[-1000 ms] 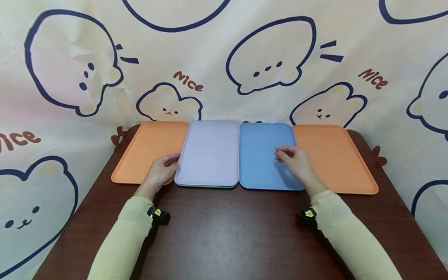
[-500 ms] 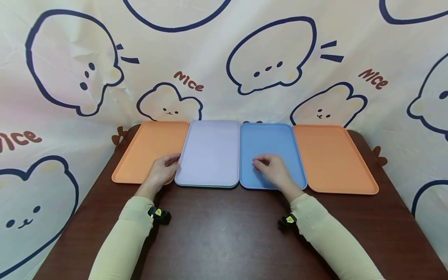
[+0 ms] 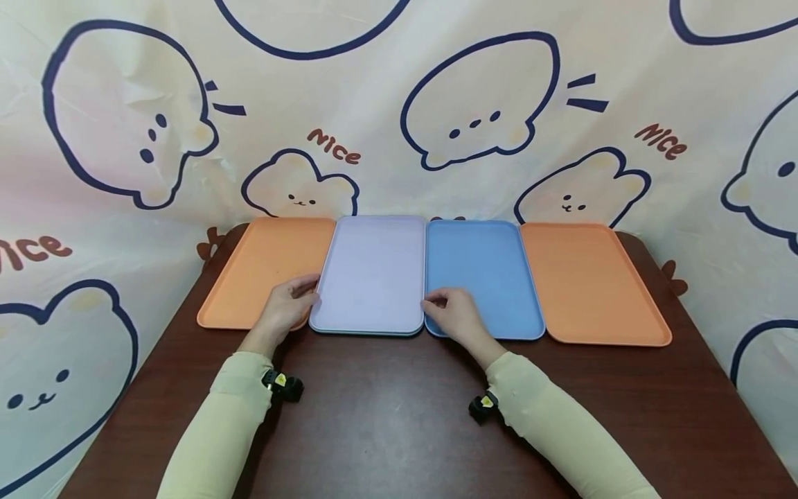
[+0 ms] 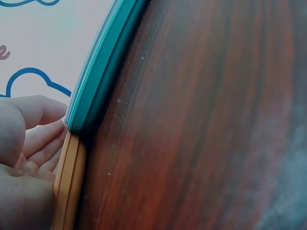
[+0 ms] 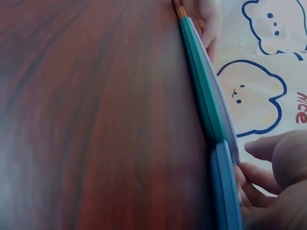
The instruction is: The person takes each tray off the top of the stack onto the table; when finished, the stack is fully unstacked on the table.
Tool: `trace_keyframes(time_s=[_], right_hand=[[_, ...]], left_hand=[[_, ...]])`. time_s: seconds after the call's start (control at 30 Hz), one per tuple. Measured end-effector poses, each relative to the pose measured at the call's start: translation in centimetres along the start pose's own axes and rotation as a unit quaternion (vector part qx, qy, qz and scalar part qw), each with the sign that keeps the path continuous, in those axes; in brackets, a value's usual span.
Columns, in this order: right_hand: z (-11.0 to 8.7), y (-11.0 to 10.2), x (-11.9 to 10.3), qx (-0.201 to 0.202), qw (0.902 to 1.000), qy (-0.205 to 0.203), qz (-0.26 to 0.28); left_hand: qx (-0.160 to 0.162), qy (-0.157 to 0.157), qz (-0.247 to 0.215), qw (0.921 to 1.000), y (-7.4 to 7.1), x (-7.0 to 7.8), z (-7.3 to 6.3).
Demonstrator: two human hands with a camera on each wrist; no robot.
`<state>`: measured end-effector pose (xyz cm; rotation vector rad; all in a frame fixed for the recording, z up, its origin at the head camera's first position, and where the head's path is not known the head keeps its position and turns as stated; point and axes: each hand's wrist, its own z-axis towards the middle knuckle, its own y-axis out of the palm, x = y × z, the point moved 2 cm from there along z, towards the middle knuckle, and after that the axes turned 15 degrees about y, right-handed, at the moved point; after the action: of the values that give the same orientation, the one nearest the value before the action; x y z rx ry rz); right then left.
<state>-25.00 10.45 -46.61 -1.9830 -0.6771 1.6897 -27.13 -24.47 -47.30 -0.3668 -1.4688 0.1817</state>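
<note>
In the head view, a lavender tray [image 3: 374, 274] lies stacked on a green tray [image 4: 98, 81], whose edge shows beneath it. My left hand [image 3: 288, 305] pinches the left rim of the lavender tray, thumb and fingertips meeting at its edge, above an orange tray [image 3: 268, 270]. Over the near left part of a blue tray [image 3: 486, 256] is my right hand [image 3: 456, 313], its fingertips right at the lavender tray's right rim. The right wrist view shows the thumb raised off that rim and a finger at its side.
A second orange tray [image 3: 595, 284] lies at the right end of the row. The trays sit side by side along the back of a dark brown wooden table [image 3: 386, 409]. A cartoon-printed cloth [image 3: 386, 104] hangs behind and beside the table.
My right hand has moved left across the blue tray to the lavender tray's right edge. My left hand and the trays stay where they were.
</note>
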Motion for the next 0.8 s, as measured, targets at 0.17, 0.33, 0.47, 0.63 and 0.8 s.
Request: trace_keyframes(time_s=[0.17, 0.33, 0.47, 0.63, 0.8], right_hand=[[0.3, 0.7, -0.5, 0.017, 0.9996, 0.019, -0.009], [0.8, 0.9, -1.1, 0.032, 0.998, 0.034, -0.043], [1.0, 1.1, -1.3, 0.044, 0.9966, 0.04, -0.057], [1.0, 1.1, -1.3, 0.049, 0.9969, 0.051, -0.035], [0.9, 0.6, -1.3, 0.052, 0.9973, 0.051, -0.01]], left_hand=[[-0.001, 0.002, 0.001, 1.0, 0.0, 0.0, 0.0], [-0.002, 0.006, -0.002, 1.0, 0.1, 0.2, 0.0], [-0.003, 0.005, -0.004, 1.0, 0.0, 0.2, 0.0], [-0.003, 0.003, -0.002, 1.0, 0.0, 0.1, 0.0], [-0.005, 0.01, -0.013, 0.9998, 0.0, 0.2, 0.0]])
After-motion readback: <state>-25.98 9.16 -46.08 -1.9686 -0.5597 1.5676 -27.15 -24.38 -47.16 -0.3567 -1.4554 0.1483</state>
